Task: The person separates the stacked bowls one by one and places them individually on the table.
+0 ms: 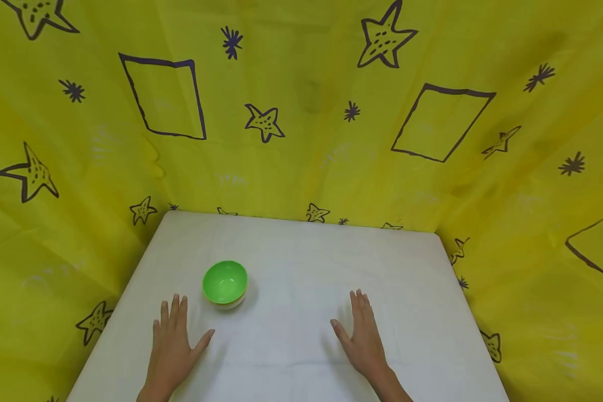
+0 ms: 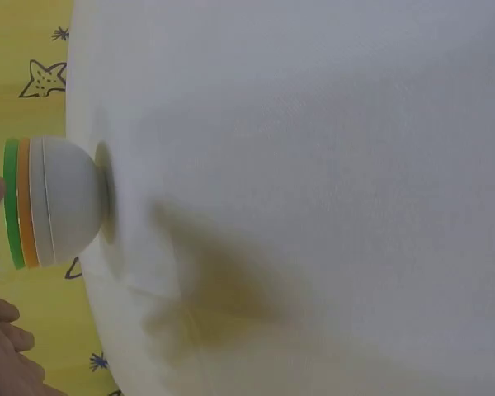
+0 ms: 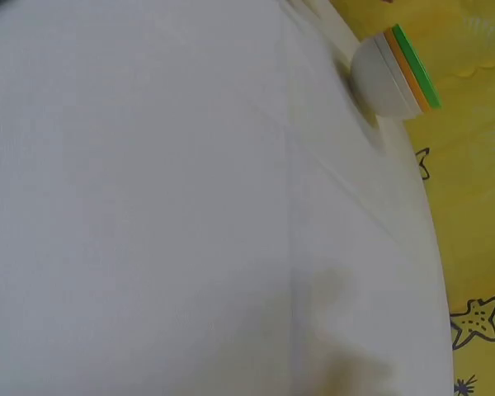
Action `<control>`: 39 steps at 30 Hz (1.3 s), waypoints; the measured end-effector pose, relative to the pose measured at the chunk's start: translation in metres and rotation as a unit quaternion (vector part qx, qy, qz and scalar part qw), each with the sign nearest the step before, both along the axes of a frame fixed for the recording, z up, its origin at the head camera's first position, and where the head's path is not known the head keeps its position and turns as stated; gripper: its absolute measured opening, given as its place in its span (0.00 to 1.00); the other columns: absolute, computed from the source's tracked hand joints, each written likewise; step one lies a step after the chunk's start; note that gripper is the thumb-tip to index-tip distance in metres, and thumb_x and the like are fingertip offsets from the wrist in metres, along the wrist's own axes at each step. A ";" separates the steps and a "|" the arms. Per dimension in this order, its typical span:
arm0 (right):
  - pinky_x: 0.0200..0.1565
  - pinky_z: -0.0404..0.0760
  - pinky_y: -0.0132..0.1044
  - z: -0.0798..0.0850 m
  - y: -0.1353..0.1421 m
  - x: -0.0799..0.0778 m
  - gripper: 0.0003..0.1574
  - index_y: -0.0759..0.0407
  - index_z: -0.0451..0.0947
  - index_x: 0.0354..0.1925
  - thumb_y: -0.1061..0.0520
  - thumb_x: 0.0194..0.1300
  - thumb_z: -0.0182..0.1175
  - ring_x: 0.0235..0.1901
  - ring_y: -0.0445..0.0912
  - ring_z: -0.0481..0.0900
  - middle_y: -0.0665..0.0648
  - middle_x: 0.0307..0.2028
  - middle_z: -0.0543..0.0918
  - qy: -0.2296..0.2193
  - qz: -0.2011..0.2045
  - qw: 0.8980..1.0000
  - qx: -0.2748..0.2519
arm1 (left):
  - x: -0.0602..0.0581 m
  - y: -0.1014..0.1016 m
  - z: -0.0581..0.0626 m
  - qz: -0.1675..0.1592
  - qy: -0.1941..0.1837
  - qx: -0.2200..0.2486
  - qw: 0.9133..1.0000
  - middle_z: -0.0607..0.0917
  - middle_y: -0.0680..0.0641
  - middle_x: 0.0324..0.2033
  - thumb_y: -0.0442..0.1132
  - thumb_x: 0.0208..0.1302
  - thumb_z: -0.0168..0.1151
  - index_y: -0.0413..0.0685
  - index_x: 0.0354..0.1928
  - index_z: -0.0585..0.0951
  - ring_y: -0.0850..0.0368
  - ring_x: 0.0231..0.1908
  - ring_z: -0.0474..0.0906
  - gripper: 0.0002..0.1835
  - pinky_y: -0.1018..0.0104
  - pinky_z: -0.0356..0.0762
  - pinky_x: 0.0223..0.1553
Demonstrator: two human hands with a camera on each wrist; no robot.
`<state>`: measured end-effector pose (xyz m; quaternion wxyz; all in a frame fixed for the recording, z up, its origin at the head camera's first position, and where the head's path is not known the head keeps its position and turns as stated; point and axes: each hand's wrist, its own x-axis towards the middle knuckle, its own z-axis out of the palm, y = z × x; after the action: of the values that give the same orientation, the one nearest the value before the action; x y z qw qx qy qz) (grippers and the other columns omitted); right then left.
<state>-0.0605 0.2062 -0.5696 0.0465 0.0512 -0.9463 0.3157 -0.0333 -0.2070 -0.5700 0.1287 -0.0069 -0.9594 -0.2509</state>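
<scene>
A stack of bowls [image 1: 225, 284] stands on the left half of the white table [image 1: 301, 268], nearer the front edge than the far one. The top bowl is green and its inside shows nothing in it. The left wrist view shows the stack from the side: a green rim, an orange rim under it, and white bowls beneath, at least two by the rim lines, though the exact number of white ones is hard to tell.

The left hand [image 1: 173, 346] lies flat on the table just near and to the left of the stack, palm down, fingers straight and together, thumb spread toward the bowls; it holds nothing and does not touch them. The right hand [image 1: 364, 335] lies flat too, well apart to the right of the stack, fingers straight, thumb out to the left, holding nothing.

Yellow cloth [image 1: 301, 139] with drawn stars and squares hangs behind and on both sides of the table.
</scene>
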 end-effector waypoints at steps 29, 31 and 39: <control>0.69 0.68 0.66 0.000 -0.089 -0.056 0.48 0.70 0.61 0.78 0.36 0.79 0.56 0.71 0.70 0.67 0.72 0.74 0.68 -0.087 0.032 0.976 -0.197 | -0.022 0.020 -0.026 0.018 -0.051 0.147 0.988 0.55 0.21 0.76 0.47 0.57 0.81 0.27 0.80 0.49 0.22 0.76 0.47 0.63 0.25 0.56 0.70; 0.68 0.70 0.67 0.000 -0.094 -0.059 0.47 0.70 0.61 0.77 0.37 0.79 0.56 0.69 0.73 0.69 0.73 0.72 0.69 -0.092 0.034 0.974 -0.204 | -0.023 0.023 -0.029 0.025 -0.052 0.152 0.987 0.55 0.20 0.76 0.47 0.56 0.82 0.27 0.80 0.48 0.22 0.76 0.48 0.64 0.26 0.55 0.70; 0.67 0.73 0.63 0.002 -0.118 -0.076 0.44 0.71 0.66 0.75 0.38 0.80 0.56 0.68 0.68 0.72 0.70 0.71 0.73 -0.075 0.052 0.976 -0.195 | -0.027 0.031 -0.037 0.043 -0.034 0.173 0.983 0.57 0.20 0.75 0.46 0.57 0.81 0.27 0.80 0.48 0.21 0.75 0.50 0.63 0.26 0.56 0.70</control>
<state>-0.1362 0.0881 -0.5672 -0.0320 0.0662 -0.8633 0.4994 -0.0607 -0.1761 -0.6070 0.1055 0.0654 -0.9049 -0.4070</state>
